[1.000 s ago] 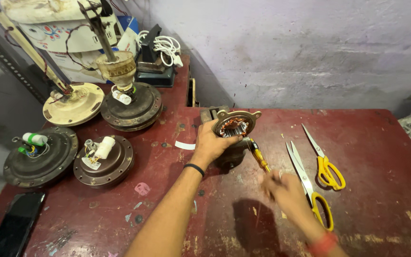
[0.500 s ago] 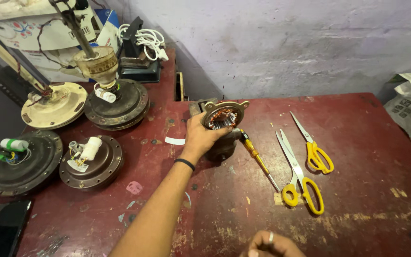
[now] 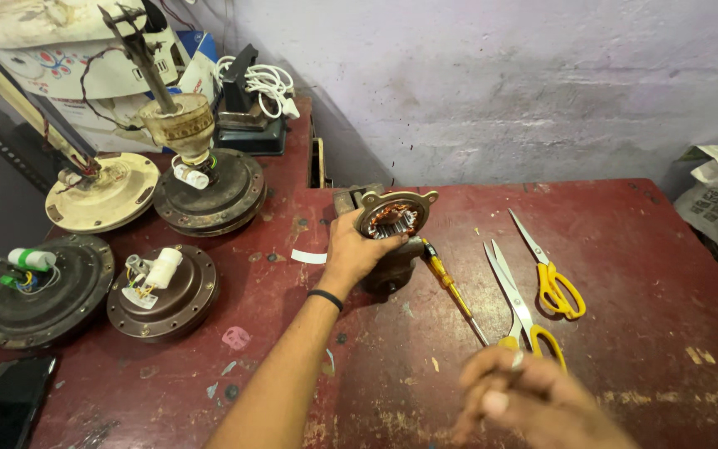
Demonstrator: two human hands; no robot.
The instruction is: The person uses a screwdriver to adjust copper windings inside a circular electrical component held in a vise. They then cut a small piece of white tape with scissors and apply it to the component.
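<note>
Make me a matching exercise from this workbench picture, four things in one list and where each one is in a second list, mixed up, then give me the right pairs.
Things
1. stator
2. screwdriver
3. phone
4. white cable coil

Places
A. lying at the table's near left corner
B. on the black box at the back, by the wall
C. gripped by the left hand
D. flat on the table between the stator and the scissors

Pairs: 1-C, 2-D, 3-A, 4-B
</note>
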